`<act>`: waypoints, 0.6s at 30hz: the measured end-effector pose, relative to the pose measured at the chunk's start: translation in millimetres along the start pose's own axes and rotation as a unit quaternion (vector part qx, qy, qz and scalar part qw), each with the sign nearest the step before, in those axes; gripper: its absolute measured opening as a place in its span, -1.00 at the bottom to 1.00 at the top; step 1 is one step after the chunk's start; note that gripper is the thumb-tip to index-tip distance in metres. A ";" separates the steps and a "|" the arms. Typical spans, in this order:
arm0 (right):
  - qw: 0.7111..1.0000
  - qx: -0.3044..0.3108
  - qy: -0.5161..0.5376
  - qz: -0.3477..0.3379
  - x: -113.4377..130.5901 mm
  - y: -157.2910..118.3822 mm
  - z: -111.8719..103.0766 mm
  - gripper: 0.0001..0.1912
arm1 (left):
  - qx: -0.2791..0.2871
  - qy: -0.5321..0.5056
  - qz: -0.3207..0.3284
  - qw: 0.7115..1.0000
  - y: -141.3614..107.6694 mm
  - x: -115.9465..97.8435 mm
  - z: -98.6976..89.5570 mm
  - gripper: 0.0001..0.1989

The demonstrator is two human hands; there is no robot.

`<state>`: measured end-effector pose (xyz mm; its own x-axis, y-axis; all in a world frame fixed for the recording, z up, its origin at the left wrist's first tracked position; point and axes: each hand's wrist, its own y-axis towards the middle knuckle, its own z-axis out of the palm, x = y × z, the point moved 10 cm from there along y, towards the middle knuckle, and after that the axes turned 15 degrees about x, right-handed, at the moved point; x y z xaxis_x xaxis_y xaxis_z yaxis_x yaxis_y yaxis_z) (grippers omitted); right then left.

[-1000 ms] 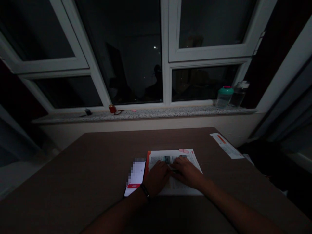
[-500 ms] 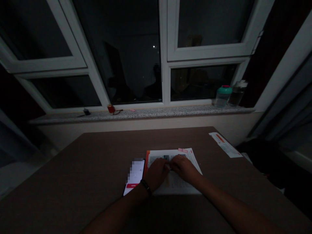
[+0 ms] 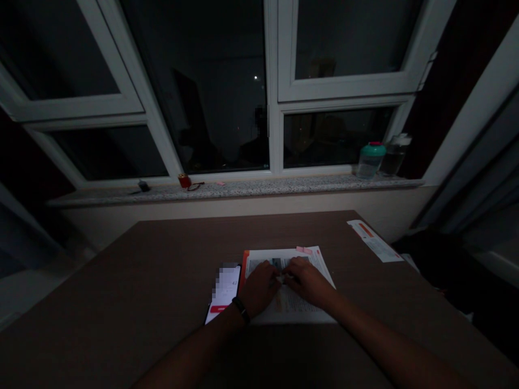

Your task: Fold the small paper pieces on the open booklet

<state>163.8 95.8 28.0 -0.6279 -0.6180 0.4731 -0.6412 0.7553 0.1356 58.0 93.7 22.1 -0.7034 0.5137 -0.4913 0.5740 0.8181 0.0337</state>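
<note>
a printed booklet lies open on a brown table, a pink sticky tab at its far edge. on it, the left hand and right hand curl inward, fingertips meeting over a small pale scrap; i cannot tell whether they grip it. left of the booklet lies a phone, its screen blurred. right of the booklet lies a paper slip. far beyond the booklet, a window sill holds a green-lidded jar. no writing is legible.

A printed booklet lies near the table's front edge, with a smartphone just left of it and a paper slip at the far right corner. Two bottles stand on the windowsill behind the table.
</note>
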 end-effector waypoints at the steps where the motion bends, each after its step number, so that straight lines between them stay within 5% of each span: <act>1: 1.000 0.003 -0.002 0.002 -0.3 0.4 1.2 -0.87 | 0.000 -0.003 0.000 1.000 -0.1 0.1 -0.4 -0.85; 18: 0.998 -0.034 -0.018 -0.039 7.4 -3.2 -7.6 -0.94 | -0.036 -0.037 0.014 0.999 -0.8 -0.7 -11.3 -0.85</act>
<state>164.6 90.5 37.8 -0.5936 -0.6821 0.4270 -0.6581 0.7169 0.2301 53.3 95.6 32.3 -0.6539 0.5178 -0.5516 0.5586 0.8222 0.1097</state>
